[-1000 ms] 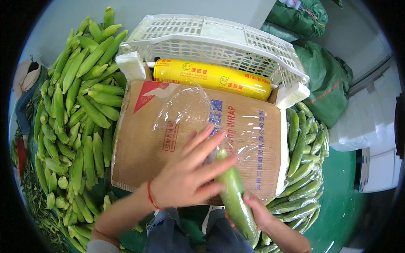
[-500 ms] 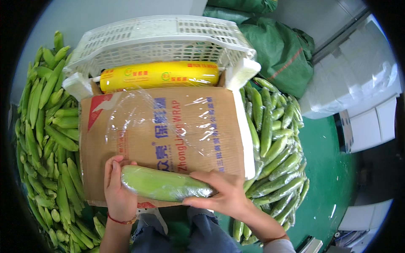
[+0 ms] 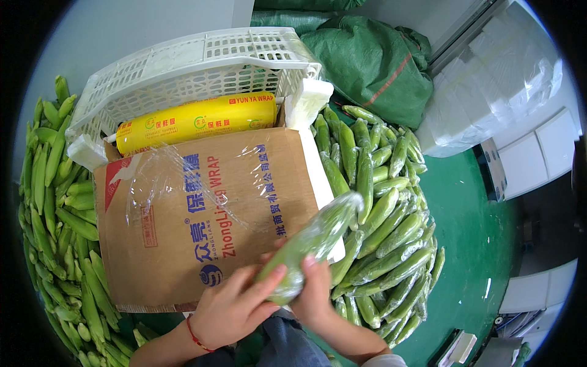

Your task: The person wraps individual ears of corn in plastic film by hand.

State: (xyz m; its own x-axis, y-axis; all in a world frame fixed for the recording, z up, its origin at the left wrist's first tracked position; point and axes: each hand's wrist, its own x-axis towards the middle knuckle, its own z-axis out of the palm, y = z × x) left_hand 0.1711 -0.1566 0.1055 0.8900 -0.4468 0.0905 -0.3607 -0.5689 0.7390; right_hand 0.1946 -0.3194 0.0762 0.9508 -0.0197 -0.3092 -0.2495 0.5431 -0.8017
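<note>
An ear of corn (image 3: 313, 235) in its green husk, wrapped in clear cling film, is held up over the right front corner of a cardboard box (image 3: 147, 257). My left hand (image 3: 235, 303) is closed round its lower end. My right hand (image 3: 313, 287) grips the same end from the other side. The ear tilts, its upper end pointing toward the heap of wrapped corn (image 3: 397, 235) on the right. A loose sheet of cling film (image 3: 183, 183) lies across the box top. Behind the box is a yellow roll of cling film (image 3: 202, 122).
Unwrapped green ears of corn (image 3: 58, 244) are heaped along the left. A white plastic crate (image 3: 189, 58) stands on its side round the film roll. Green woven sacks (image 3: 373, 67) sit at the back, with plastic-covered white boxes (image 3: 489, 85) far right. The floor (image 3: 468, 244) is green.
The ear has turned from lying level to slanting up and right, and both hands have moved right with it, now near its lower end. The view has shifted to the right.
</note>
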